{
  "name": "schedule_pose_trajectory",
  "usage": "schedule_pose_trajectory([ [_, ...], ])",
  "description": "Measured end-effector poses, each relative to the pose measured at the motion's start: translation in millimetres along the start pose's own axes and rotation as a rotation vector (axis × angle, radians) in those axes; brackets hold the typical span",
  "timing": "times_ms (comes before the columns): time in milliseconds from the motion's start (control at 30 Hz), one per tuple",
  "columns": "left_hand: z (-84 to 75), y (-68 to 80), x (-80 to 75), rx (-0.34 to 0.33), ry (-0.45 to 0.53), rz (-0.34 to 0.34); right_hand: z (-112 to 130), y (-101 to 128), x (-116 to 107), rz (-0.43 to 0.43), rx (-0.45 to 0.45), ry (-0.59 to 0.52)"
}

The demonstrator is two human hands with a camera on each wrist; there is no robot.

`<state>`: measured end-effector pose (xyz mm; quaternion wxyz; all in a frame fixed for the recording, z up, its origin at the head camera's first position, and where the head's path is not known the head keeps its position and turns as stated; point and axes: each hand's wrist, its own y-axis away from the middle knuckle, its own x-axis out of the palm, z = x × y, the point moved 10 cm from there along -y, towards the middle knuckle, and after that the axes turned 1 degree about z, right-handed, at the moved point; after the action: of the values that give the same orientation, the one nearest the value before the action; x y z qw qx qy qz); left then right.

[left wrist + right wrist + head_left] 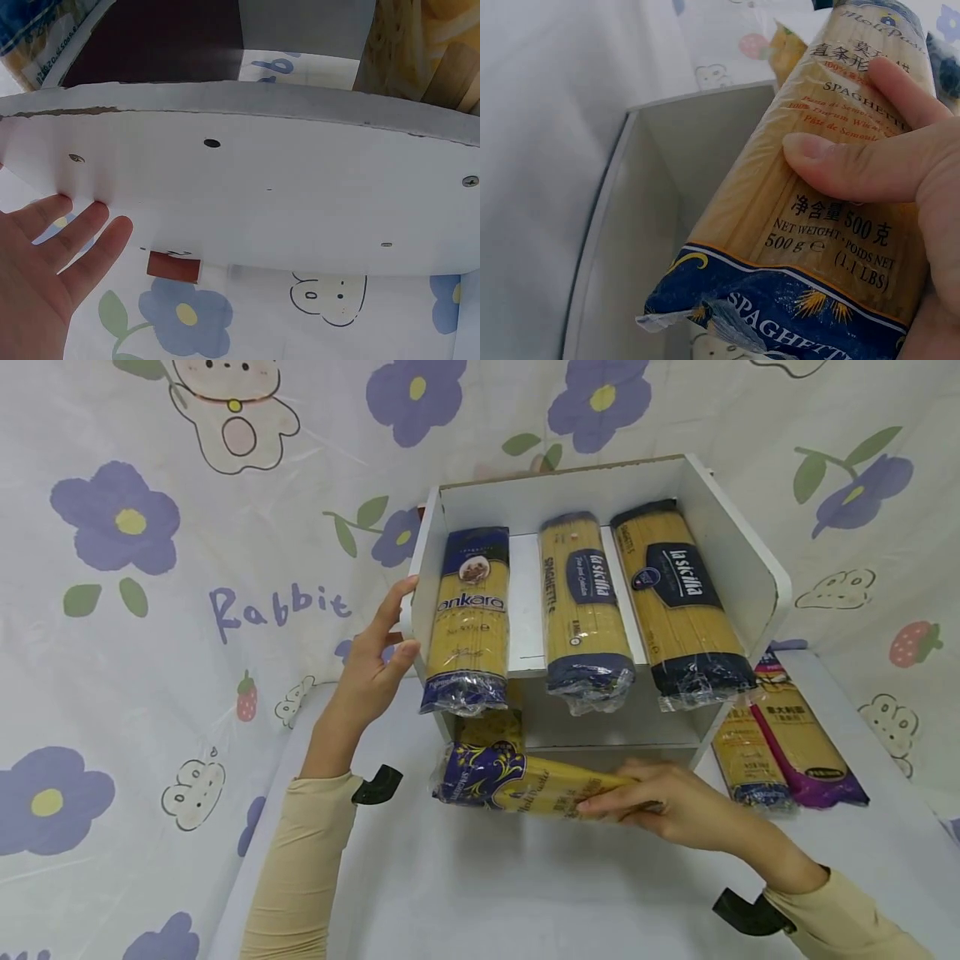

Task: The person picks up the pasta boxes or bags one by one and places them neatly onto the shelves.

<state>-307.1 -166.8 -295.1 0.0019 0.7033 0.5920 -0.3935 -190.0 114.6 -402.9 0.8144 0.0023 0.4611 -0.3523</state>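
Observation:
My right hand [667, 802] grips a yellow-and-blue pack of spaghetti [532, 785], thumb on the near face. The pack lies sideways in front of the lower level of a white two-level shelf [611, 735]. In the right wrist view, the spaghetti pack [832, 180] shows a blue end and a 500 g label. My left hand [375, 660] is at the shelf's left side. In the left wrist view, straight fingertips of the left hand [52, 255] touch the outer side panel [285, 195]. Another yellow pasta pack [487, 727] sits in the lower level's left part, partly hidden.
Across the upper level lie an ankara pasta pack [471, 618] and two la sicilia spaghetti packs [588, 606], their ends jutting over the front edge. More pasta packs [806, 735] lie on the white table [525, 893] right of the shelf. Behind hangs a flowered cloth [187, 693].

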Motion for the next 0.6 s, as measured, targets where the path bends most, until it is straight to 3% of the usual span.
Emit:
schedule_pose_trajectory([
  [400, -0.5, 0.1, -0.6, -0.002, 0.005, 0.001, -44.8, 12.0, 15.6, 0.145, 0.299, -0.251],
  [600, -1.8, 0.3, 0.0, -0.001, 0.010, 0.005, -61.4, 18.5, 20.6, 0.165, 0.385, -0.368],
])
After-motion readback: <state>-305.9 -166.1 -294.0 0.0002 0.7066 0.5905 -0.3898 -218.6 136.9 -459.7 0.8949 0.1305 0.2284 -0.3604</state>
